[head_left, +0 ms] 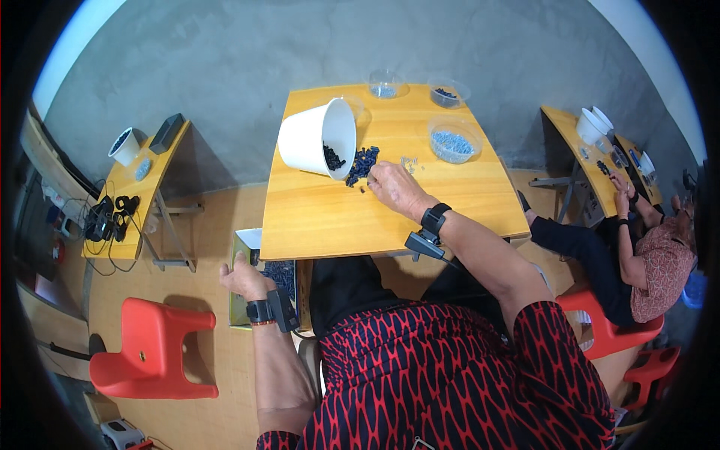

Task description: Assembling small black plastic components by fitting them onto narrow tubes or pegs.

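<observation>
My right hand (403,190) reaches over the yellow wooden table (322,221), fingers closed together at the edge of a pile of small dark blue pieces (364,163). Whatever is between those fingertips is hidden. Left of the pile, a white bucket (304,139) lies tipped on its side, its mouth toward the pile and dark pieces inside. Beyond my right hand, a few small clear pieces (409,162) are scattered. My left hand (246,279) hangs below the table's left side, thumb and fingers apart, with nothing seen in it. It is beside a box (242,311) holding many dark pieces.
Clear round tubs stand along the table's far side: one with light blue pieces (452,145), one with dark pieces (446,94), another (384,85) at the back. A red chair (150,352) stands at left. Another person (652,262) works at a right-hand table.
</observation>
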`<state>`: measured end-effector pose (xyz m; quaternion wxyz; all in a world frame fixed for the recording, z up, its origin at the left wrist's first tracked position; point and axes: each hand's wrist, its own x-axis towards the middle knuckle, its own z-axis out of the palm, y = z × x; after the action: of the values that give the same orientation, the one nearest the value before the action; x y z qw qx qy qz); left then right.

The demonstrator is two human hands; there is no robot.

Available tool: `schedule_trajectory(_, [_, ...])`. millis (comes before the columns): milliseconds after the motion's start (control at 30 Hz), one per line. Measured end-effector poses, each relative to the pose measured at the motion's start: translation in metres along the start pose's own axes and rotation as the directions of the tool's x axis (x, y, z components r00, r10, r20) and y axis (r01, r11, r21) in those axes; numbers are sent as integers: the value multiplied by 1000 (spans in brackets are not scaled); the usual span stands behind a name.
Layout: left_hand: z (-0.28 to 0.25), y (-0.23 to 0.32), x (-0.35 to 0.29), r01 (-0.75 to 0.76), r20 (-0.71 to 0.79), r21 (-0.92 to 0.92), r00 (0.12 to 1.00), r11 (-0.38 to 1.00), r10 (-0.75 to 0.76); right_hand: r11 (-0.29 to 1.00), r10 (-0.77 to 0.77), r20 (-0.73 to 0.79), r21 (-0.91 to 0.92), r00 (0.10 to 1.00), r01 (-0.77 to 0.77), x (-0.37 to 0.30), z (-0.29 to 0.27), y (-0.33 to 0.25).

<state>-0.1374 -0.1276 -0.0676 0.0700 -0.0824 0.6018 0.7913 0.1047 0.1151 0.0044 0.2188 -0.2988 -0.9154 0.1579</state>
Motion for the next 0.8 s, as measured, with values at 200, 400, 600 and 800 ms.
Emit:
schedule_trajectory(200, [29, 27, -58, -340, -15, 81, 939, 937, 343, 999, -35, -42, 39, 998, 37, -13, -1, 8])
schedule_trajectory(400, [43, 13, -105, -573, 742, 49, 569, 818, 354, 936, 70, -66, 350, 995, -43, -39, -19, -5])
schedule_trajectory(600, [53, 14, -145, -935, 933, 16, 141, 354, 331, 733, 157, 122, 650, 980, -199, -68, -19, -5])
schedule_trajectory(800, [54, 7, -152, -701, 898, 110, 374, 705, 232, 492, 283, 179, 816, 942, -303, -81, -20, -6])
